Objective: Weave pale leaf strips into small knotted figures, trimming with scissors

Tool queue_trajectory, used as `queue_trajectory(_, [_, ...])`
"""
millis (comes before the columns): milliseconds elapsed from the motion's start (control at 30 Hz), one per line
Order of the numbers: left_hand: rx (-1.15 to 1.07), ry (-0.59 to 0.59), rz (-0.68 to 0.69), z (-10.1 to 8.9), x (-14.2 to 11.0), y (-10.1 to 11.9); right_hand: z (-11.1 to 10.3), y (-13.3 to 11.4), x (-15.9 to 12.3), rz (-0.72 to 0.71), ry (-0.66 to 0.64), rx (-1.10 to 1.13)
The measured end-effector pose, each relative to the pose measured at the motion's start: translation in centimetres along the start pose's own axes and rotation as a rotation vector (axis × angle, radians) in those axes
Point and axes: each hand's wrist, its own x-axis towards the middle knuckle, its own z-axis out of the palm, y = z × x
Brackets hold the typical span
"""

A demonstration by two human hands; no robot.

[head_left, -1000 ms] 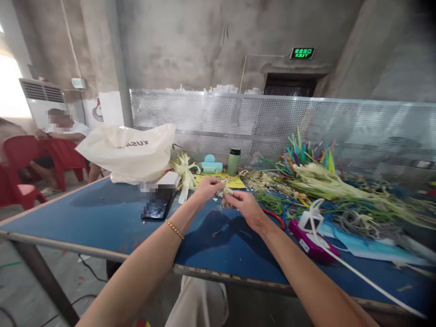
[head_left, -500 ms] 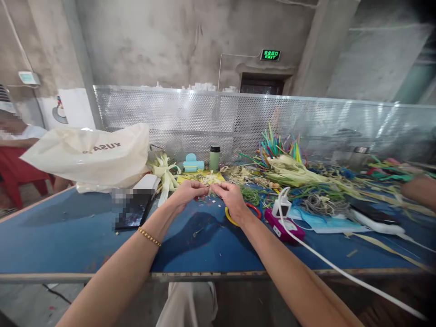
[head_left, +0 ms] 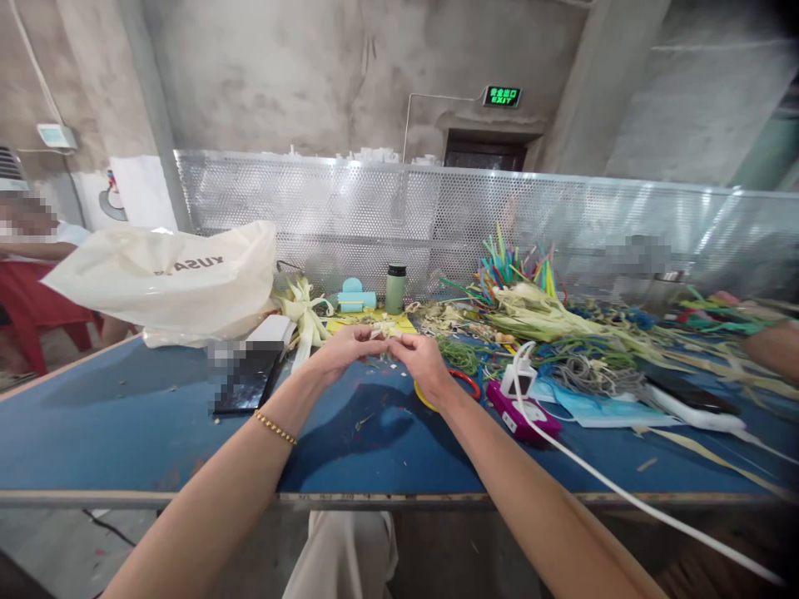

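Over the middle of the table, my left hand [head_left: 342, 353] and my right hand [head_left: 423, 364] meet nearly fingertip to fingertip. Both are closed in a pinch on a small pale piece [head_left: 385, 329] that looks like dried husk; its exact shape is too small to tell. Right behind lies a yellow sheet [head_left: 403, 323] strewn with pale scraps. Scissors with a red and yellow handle [head_left: 467, 383] rest by my right wrist, partly hidden beneath it. Bundled pale husk leaves [head_left: 304, 320] lie beyond my left hand.
Left are a large cream bag [head_left: 168, 283] and a dark tablet-like device [head_left: 250, 384]. A green bottle [head_left: 395, 289] stands behind. Right: husks [head_left: 537, 312], coiled cords [head_left: 587, 374], a purple power strip [head_left: 521, 416] with a white cable, a blue mask [head_left: 605, 409]. Another person's hand [head_left: 772, 349] shows far right.
My hands have shifted only slightly and stay together, with the pale piece showing a little more between the fingertips. The whole view has moved a little.
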Motion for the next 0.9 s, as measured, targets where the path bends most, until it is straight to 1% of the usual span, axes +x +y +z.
queue_trajectory(100, [-0.019,0.102,0.012,0.4,0.2,-0.3,0.4,-0.4,-0.3,0.018,-0.015,0.088])
queue_trajectory(167, [-0.018,0.151,0.008,0.6,0.2,-0.5,0.6,-0.6,-0.4,0.023,-0.036,0.087])
queue_trajectory(233, [-0.002,0.183,0.016,0.6,0.3,-0.6,0.6,-0.6,-0.4,0.024,-0.028,0.038])
queue_trajectory(333, [0.019,0.231,0.027,0.3,0.4,-0.6,0.5,-0.4,-0.3,0.017,-0.019,-0.100])
queue_trajectory(433, [0.028,0.310,0.048,-0.4,0.6,-0.8,0.4,0.0,-0.4,0.014,-0.096,-0.221])
queue_trajectory(533, [0.004,0.384,0.070,-1.1,0.9,-1.0,0.1,0.4,-0.3,0.015,-0.230,-0.310])
queue_trajectory(567, [-0.004,0.393,0.072,-1.2,0.9,-1.1,-0.1,0.5,-0.3,0.004,-0.239,-0.351])
queue_trajectory(600, [-0.007,0.392,0.073,-1.2,0.9,-1.1,-0.3,0.5,-0.1,-0.014,-0.211,-0.394])
queue_trajectory(667, [0.004,0.354,0.075,-1.2,0.9,-1.1,-0.8,0.4,0.2,-0.058,-0.068,-0.445])
queue_trajectory(700, [0.018,0.322,0.072,-1.0,0.9,-1.1,-0.9,0.3,0.4,-0.074,0.011,-0.427])
queue_trajectory(733, [0.035,0.291,0.066,-0.9,0.8,-1.1,-1.0,0.1,0.5,-0.079,0.058,-0.379])
queue_trajectory(767, [0.053,0.266,0.058,-0.7,0.8,-1.1,-0.9,0.0,0.5,-0.074,0.065,-0.316])
queue_trajectory(800, [0.071,0.249,0.047,-0.5,0.8,-1.1,-0.8,-0.1,0.5,-0.063,0.042,-0.253])
queue_trajectory(867, [0.095,0.234,0.025,-0.2,0.7,-1.1,-0.5,-0.1,0.3,-0.047,-0.037,-0.182])
queue_trajectory(900, [0.100,0.229,0.018,-0.1,0.7,-1.1,-0.3,-0.1,0.2,-0.048,-0.073,-0.185])
